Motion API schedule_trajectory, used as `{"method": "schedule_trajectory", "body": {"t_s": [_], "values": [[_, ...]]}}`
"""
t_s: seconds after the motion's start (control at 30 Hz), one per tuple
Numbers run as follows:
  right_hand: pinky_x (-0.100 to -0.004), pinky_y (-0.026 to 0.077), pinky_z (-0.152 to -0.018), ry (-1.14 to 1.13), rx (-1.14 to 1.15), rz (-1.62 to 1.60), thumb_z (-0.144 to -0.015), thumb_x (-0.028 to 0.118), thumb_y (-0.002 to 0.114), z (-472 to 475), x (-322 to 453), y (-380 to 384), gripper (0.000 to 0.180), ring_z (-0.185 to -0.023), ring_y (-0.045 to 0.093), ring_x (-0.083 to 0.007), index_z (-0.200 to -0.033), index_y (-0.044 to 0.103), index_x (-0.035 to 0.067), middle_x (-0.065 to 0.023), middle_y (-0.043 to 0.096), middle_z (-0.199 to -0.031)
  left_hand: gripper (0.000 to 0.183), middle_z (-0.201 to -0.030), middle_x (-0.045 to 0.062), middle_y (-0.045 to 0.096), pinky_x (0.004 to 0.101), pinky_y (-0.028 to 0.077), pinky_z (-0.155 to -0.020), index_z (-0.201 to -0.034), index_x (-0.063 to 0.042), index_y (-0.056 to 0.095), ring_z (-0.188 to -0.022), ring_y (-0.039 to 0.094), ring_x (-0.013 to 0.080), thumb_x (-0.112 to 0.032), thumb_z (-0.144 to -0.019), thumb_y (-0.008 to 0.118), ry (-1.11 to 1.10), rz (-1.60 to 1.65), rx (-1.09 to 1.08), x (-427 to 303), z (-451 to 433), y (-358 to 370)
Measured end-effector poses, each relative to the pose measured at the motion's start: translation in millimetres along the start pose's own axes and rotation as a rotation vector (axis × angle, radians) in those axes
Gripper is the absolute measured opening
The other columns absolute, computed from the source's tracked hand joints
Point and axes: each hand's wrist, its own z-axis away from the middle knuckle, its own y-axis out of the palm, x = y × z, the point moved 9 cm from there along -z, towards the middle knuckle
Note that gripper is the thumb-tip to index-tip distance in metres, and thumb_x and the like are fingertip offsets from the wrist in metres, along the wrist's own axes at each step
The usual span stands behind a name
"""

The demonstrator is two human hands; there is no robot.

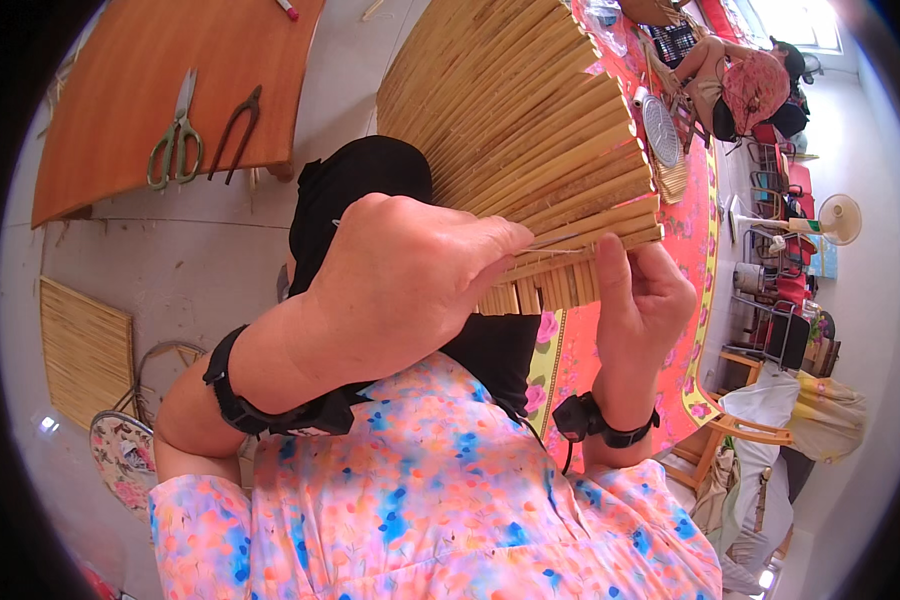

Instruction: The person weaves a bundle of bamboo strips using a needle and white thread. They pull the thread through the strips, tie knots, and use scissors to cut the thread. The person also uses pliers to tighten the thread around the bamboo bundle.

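Note:
A mat of stitched reed or bamboo strips (525, 135) lies across my lap, its cut ends at the right. My right hand (641, 292) pinches the near corner between thumb and fingers, the thumb on top. My left hand (420, 262) is over the near edge, its fingertips pinched together at a thin needle-like piece (559, 240) that points right along the strips. A pale thread (547, 251) runs from these fingertips toward my right thumb. A row of short strip ends (544, 291) shows below the near edge. My left fingers hide part of the thin piece.
At the left, scissors with green handles (176, 146) and dark iron snips (236, 131) lie on a wooden table (120, 75). A smaller mat (86, 345) rests by a floral-seated stool (120, 450). A floral cloth (570, 360) is at the right, with another person (750, 90) seated beyond.

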Motion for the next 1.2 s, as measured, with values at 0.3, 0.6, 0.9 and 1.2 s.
{"method": "schedule_trajectory", "body": {"t_s": [0.3,0.6,0.9,1.2], "values": [[-0.0235,0.035,-0.046,0.039,0.012,-0.021,-0.087,0.019,0.071,2,1,0,0.031,-0.053,0.044,-0.0041,-0.072,0.060,-0.006,-0.0054,0.055,-0.056,0.013,-0.074,0.014,0.067,0.0339,0.052,-0.054,-0.091,-0.001,0.070,-0.063,0.065,0.0284,-0.003,-0.078,0.066,0.025,-0.054,0.059,-3,-2,4],[-0.0237,0.040,-0.049,0.015,0.020,-0.020,-0.087,0.016,0.070,1,5,2,0.026,-0.054,0.050,-0.0058,-0.076,0.062,-0.005,-0.0081,0.059,-0.059,0.012,-0.071,0.013,0.066,0.0345,0.051,-0.053,-0.090,-0.001,0.069,-0.061,0.064,0.0283,-0.003,-0.079,0.066,0.036,-0.061,0.058,-4,-3,2],[-0.0270,0.038,-0.047,-0.114,0.017,0.121,-0.086,0.015,0.070,1,13,4,0.026,-0.047,0.049,-0.0152,-0.072,0.057,-0.004,-0.0096,0.052,-0.057,0.018,-0.068,0.010,0.063,0.0363,0.047,-0.051,-0.089,-0.005,0.069,-0.059,0.062,0.0278,-0.002,-0.072,0.065,0.126,-0.202,0.152,-15,-14,-1],[-0.0377,0.046,-0.077,-0.333,0.211,-0.198,-0.089,0.026,0.056,15,15,17,0.046,-0.089,0.058,-0.0337,-0.117,0.051,-0.010,-0.0211,0.057,-0.099,0.014,-0.066,0.010,0.062,0.0343,0.046,-0.050,-0.091,-0.003,0.069,-0.057,0.060,0.0267,0.001,-0.077,0.066,0.158,-0.183,0.193,-21,-23,-7]]}}
